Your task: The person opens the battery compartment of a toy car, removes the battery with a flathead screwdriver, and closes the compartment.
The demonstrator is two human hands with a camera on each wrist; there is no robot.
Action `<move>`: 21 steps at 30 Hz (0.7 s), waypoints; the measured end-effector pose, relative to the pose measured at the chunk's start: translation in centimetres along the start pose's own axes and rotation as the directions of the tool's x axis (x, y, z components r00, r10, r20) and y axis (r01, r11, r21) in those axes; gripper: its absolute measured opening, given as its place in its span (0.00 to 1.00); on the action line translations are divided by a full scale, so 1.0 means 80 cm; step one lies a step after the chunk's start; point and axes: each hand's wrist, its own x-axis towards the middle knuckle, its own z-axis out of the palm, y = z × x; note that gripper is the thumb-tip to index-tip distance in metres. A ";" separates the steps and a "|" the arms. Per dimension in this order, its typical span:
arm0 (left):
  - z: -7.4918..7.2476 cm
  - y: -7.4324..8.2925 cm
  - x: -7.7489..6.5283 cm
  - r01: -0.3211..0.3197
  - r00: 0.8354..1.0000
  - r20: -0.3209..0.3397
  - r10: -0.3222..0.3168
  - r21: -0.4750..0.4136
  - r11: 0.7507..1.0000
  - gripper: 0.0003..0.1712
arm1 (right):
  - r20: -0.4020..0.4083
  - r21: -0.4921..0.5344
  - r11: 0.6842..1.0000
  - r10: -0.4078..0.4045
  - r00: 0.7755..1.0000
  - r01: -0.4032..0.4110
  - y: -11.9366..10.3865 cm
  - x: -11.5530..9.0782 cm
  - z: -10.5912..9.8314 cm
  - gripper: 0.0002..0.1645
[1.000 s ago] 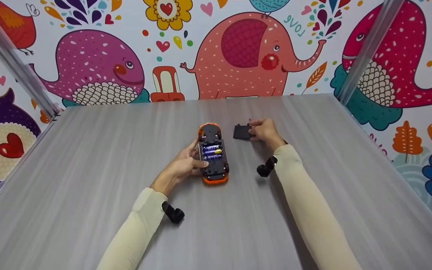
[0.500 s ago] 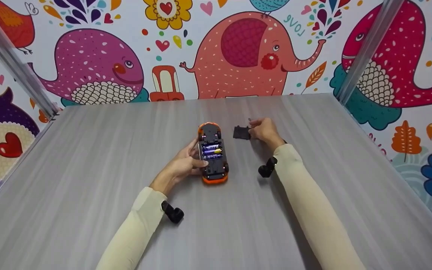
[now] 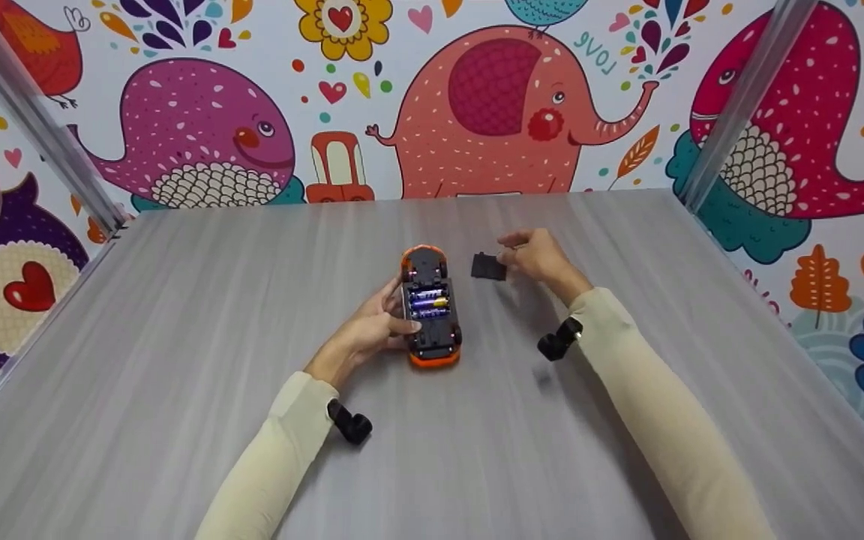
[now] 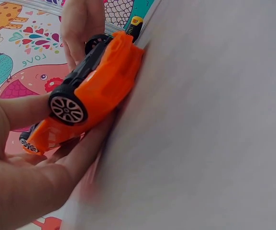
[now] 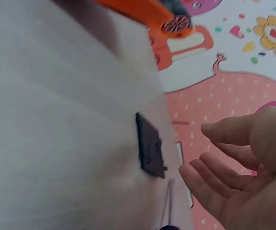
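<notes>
One glossy car (image 4: 102,79) holds cylindrical batteries (image 3: 430,303); a flat panel (image 3: 487,267) lies near.

Cream long sleeves (image 3: 267,454), black wrist cameras (image 3: 352,424), bare hands (image 3: 366,332)

Head view: bright, fairly even light; soft shadow on table (image 3: 177,337) beside sleeve (image 3: 664,405), behind right hand (image 3: 544,259). Left wrist view: dimmer, table hazy beside left hand (image 4: 37,179). Right wrist view: cover (image 5: 149,146) near right hand soft, car (image 5: 133,10) farther off blurred.
</notes>
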 end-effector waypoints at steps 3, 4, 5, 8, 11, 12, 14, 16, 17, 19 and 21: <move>0.000 0.001 0.000 0.000 1.000 0.004 0.000 -0.003 1.000 0.59 | 0.015 -0.040 0.999 -0.026 1.000 0.026 -0.007 -0.012 -0.006 0.24; 0.001 0.000 0.000 -0.002 1.000 0.005 0.002 -0.004 1.000 0.59 | 0.020 -0.051 0.998 -0.034 0.999 0.035 -0.008 -0.016 -0.009 0.24; 0.001 0.000 0.000 -0.003 1.000 0.006 0.003 -0.004 1.000 0.59 | 0.028 -0.060 0.997 -0.040 0.999 0.042 -0.010 -0.020 -0.011 0.24; 0.001 0.000 0.001 -0.008 1.000 0.008 0.008 -0.003 1.000 0.59 | 0.050 -0.084 0.994 -0.063 0.997 0.067 -0.013 -0.033 -0.019 0.24; 0.000 0.000 0.001 -0.011 1.000 0.013 0.011 0.005 1.000 0.60 | 0.057 -0.108 0.988 -0.103 0.993 0.109 -0.011 -0.043 -0.030 0.25; 0.000 0.000 0.001 -0.012 1.000 0.015 0.012 0.008 1.000 0.59 | 0.054 -0.120 0.986 -0.113 0.992 0.119 -0.009 -0.045 -0.034 0.25; 0.000 0.001 0.001 -0.010 1.000 0.012 0.010 0.016 1.000 0.59 | 0.053 -0.146 0.980 -0.130 0.990 0.137 -0.004 -0.049 -0.043 0.25; 0.001 0.001 0.000 -0.007 1.000 0.005 0.007 0.023 1.000 0.59 | 0.055 -0.159 0.978 -0.128 0.990 0.136 0.003 -0.051 -0.050 0.26; 0.001 0.001 0.000 -0.005 1.000 0.003 0.005 0.026 1.000 0.59 | 0.055 -0.164 0.978 -0.121 0.991 0.129 0.007 -0.051 -0.054 0.26; 0.002 0.001 -0.001 -0.002 1.000 0.004 0.002 0.028 1.000 0.59 | 0.054 -0.161 0.980 -0.109 0.993 0.116 0.018 -0.051 -0.059 0.26; 0.002 0.001 -0.002 -0.001 1.000 0.014 0.001 0.029 1.000 0.59 | 0.048 -0.146 0.985 -0.091 0.995 0.097 0.031 -0.050 -0.064 0.26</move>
